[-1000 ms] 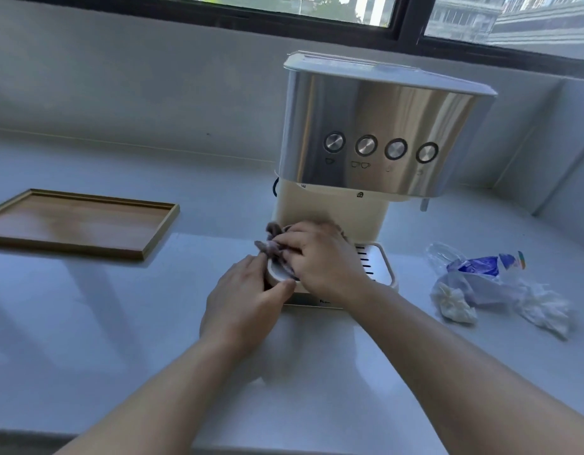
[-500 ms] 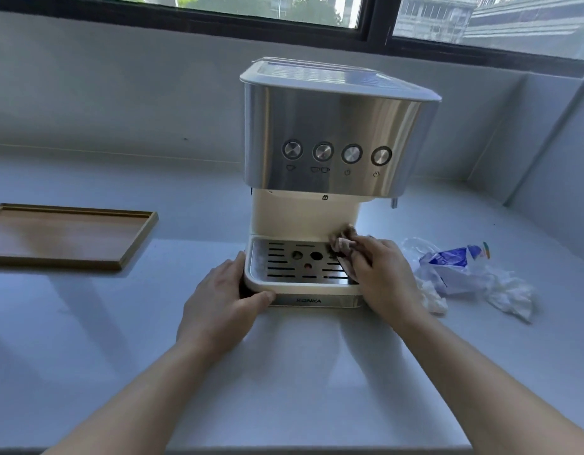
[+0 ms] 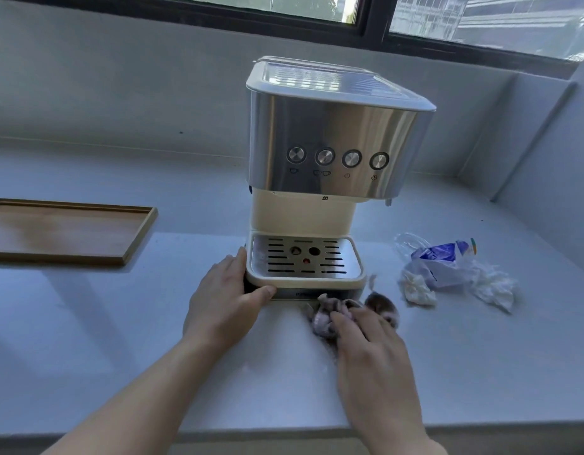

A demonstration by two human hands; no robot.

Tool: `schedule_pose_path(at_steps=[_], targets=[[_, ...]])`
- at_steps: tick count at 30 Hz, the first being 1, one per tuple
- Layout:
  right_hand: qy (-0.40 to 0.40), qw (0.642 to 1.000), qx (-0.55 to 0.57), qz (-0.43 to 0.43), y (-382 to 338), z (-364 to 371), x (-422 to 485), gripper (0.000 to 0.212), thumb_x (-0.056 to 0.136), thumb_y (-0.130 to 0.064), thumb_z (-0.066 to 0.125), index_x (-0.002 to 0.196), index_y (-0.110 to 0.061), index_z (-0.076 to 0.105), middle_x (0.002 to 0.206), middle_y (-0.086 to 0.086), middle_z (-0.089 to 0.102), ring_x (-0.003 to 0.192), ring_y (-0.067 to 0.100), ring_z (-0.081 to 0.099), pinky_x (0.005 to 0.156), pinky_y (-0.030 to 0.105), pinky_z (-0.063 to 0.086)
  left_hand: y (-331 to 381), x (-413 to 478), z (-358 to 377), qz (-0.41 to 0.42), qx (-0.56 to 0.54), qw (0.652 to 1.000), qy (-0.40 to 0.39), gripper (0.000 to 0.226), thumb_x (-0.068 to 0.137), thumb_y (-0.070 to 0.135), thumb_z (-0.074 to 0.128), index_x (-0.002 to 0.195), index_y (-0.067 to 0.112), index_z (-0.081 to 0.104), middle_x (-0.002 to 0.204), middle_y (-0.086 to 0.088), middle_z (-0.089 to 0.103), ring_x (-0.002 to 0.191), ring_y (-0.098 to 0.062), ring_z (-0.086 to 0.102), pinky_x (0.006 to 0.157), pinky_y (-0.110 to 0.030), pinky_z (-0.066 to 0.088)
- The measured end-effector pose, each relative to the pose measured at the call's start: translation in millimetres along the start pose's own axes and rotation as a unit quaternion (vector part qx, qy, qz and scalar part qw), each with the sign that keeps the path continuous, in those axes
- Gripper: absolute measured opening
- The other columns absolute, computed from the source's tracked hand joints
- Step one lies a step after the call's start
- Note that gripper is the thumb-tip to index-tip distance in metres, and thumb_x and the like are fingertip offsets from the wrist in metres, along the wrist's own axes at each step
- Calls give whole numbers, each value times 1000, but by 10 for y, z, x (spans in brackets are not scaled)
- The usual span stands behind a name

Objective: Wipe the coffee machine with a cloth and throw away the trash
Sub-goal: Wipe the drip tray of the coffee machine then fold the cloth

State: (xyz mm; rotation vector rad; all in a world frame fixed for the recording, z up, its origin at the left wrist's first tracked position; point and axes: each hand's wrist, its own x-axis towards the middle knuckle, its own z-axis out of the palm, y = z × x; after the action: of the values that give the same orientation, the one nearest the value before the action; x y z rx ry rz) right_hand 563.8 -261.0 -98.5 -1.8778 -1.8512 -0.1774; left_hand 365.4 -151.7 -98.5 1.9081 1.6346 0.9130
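The coffee machine [image 3: 320,178] stands on the white table [image 3: 120,339] under the window [image 3: 448,21], a steel upper body over a cream base. Across its front run four round metal buttons [image 3: 338,157], each with a small symbol beneath: one cup, two cups, a circle and what looks like a steam mark. The name plate on the front of the base is mostly hidden by the hands, so the brand cannot be read here. The drip tray [image 3: 305,259] has rows of dark slots, two round holes and one small red spot.

The left hand [image 3: 225,300] is curled round the front left corner of the base, thumb along the front edge, fingers on the side. The right hand [image 3: 371,343] lies flat, fingers pressing a bunched greyish cloth [image 3: 330,315] onto the table just in front of the machine's right corner (the cloth is blurred).

To the right, near but apart from the machine, sits the trash [image 3: 448,270]: a clear wrapper with blue printing too small to read, and two crumpled white tissues. One shallow wooden tray [image 3: 67,231] lies well to the left.
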Motion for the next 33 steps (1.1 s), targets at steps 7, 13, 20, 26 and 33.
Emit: schedule_pose_path(at_steps=[7, 13, 20, 26, 33], targets=[[-65, 997, 0, -43, -603, 186, 168, 36, 89, -23, 40, 117, -22, 63, 116, -3, 59, 109, 25, 54, 95, 37, 43, 14, 12, -6, -5, 26, 1000, -3, 54, 69, 54, 51, 121, 39, 47, 105, 14, 55, 109, -12, 47, 75, -35, 37], [-130, 972, 150, -122, -553, 115, 263, 35, 93, -28, 44, 123, -28, 62, 133, -7, 51, 119, 21, 45, 104, 32, 36, 110, -10, -157, -36, -99, 993, -45, 36, 66, 53, 51, 98, 37, 57, 98, 13, 63, 102, -16, 57, 87, -45, 48], [-47, 967, 248, -39, -52, -91, 12, 84, 67, -43, 79, 142, -43, 41, 147, -21, 30, 134, 7, 29, 108, 18, 29, 60, -704, -306, 123, -73, 987, -78, 78, 70, 46, 67, 143, 46, 39, 143, 31, 37, 131, 10, 36, 104, -15, 36], [-143, 982, 111, -52, -228, -91, 70, 65, 85, -31, 61, 146, -30, 40, 132, -13, 57, 121, 18, 46, 102, 30, 35, 116, -694, -295, 222, 141, 958, -114, 89, 77, 63, 67, 150, 49, 19, 150, 27, 33, 127, -7, 36, 107, -17, 28], [-209, 959, 136, -137, -378, -249, 211, 39, 78, -12, 56, 114, -25, 61, 108, -4, 65, 102, 22, 52, 85, 30, 41, 143, -684, -452, 210, 244, 937, -138, 58, 84, 52, 65, 135, 31, 49, 111, 7, 51, 98, -19, 43, 90, -32, 42]])
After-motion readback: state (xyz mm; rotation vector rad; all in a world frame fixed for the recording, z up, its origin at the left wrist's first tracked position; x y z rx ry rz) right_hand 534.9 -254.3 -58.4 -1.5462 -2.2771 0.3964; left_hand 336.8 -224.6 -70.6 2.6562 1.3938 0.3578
